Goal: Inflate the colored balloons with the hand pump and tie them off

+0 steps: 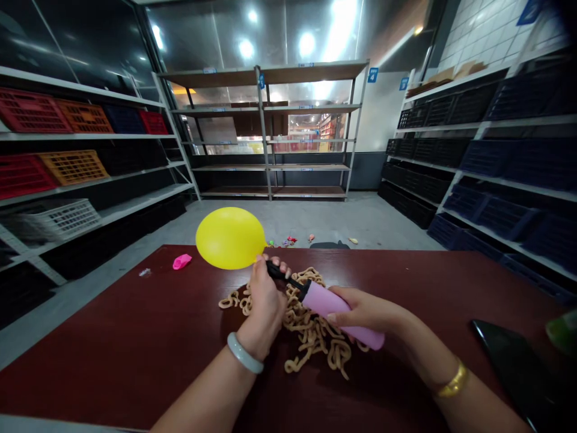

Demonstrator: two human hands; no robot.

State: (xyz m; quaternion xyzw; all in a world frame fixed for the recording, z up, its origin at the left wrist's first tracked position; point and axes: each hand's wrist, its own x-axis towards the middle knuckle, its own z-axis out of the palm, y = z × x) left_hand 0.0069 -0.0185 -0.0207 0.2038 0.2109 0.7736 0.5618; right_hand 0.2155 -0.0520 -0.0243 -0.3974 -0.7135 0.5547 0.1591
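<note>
A pink balloon hand pump (345,316) with a black handle slants between my hands over the table. My right hand (356,307) is wrapped round its pink barrel. At the black end, my left hand (265,288) is closed round the handle, with the balloon's neck at its thumb. The inflated yellow balloon (231,237) sticks out to the left from there. How the neck sits on the nozzle is hidden by the fingers. Below both hands lies a heap of tan, twisted, rope-like pieces (311,328) on the dark red table (112,337).
A limp pink balloon (182,261) and a small clear scrap (145,272) lie at the table's left. A black flat device (509,361) and a blurred green object (563,331) are at the right. Small colourful bits (291,241) lie on the floor beyond. Shelves with crates (74,168) stand around.
</note>
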